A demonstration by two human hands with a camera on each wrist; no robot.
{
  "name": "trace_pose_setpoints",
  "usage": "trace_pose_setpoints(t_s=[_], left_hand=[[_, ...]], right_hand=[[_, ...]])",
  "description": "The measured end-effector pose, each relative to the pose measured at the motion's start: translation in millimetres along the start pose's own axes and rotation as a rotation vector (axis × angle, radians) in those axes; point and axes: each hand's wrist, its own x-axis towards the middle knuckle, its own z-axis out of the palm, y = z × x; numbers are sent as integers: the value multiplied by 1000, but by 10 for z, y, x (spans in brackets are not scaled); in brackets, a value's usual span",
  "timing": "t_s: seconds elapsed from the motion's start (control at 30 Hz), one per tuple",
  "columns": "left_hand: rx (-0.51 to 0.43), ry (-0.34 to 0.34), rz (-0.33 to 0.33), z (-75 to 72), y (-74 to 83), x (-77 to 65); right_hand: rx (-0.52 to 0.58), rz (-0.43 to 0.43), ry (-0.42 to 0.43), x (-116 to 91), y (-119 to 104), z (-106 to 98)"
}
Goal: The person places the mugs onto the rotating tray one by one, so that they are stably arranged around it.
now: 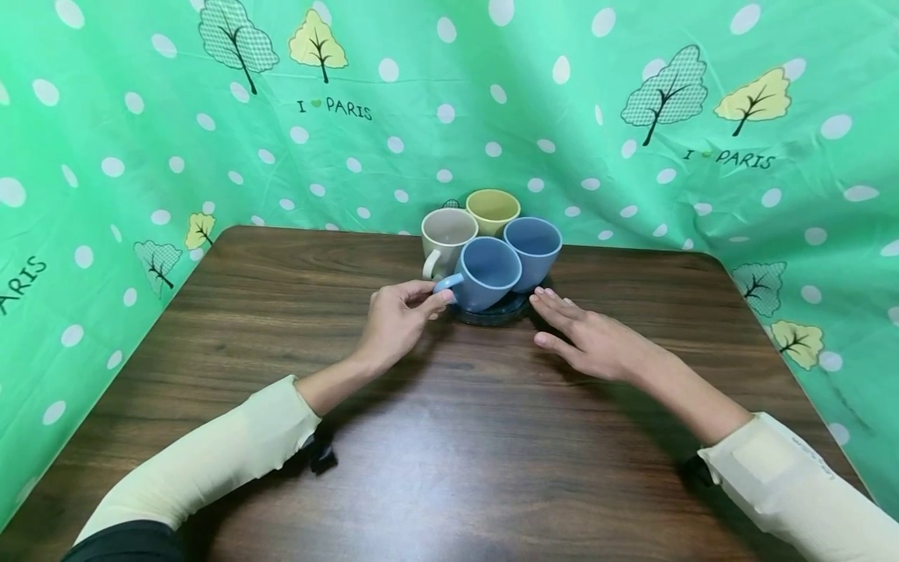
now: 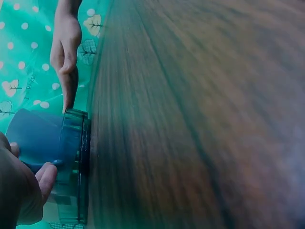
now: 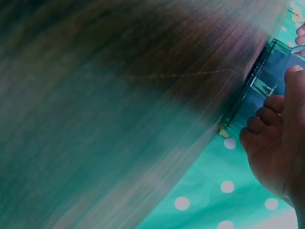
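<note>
In the head view my left hand (image 1: 395,321) pinches the handle of the front blue mug (image 1: 490,265), thumb on top. That mug tilts a little at the front of a dark, clear-rimmed round tray (image 1: 492,317). Behind it on the tray stand a second blue mug (image 1: 534,243), a white mug (image 1: 448,230) with its handle toward me, and a yellow cup (image 1: 493,207). My right hand (image 1: 593,337) has its fingers straight, fingertips right at the tray's right rim. The left wrist view shows the clear tray wall (image 2: 70,138) beside the gripped mug.
The brown wooden table (image 1: 449,437) reaches back to a green dotted curtain (image 1: 393,101), which hangs close behind the cups and along both sides. The tray stands near the table's far edge. A small black object (image 1: 323,457) hangs under the left sleeve.
</note>
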Motion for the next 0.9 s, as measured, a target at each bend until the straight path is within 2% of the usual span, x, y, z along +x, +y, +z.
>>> trace_pose_setpoints(t_s=[0.1, 0.2, 0.5, 0.9], left_hand=[[-24, -12, -10, 21, 15, -3], [3, -7, -29, 11, 17, -18], [-26, -4, -112, -131, -18, -48], [-84, -22, -161, -265, -79, 28]], right_hand=[[1, 2, -2, -3, -1, 12], [-1, 2, -2, -3, -4, 26], [-4, 0, 4, 7, -17, 13], [-8, 12, 2, -26, -28, -21]])
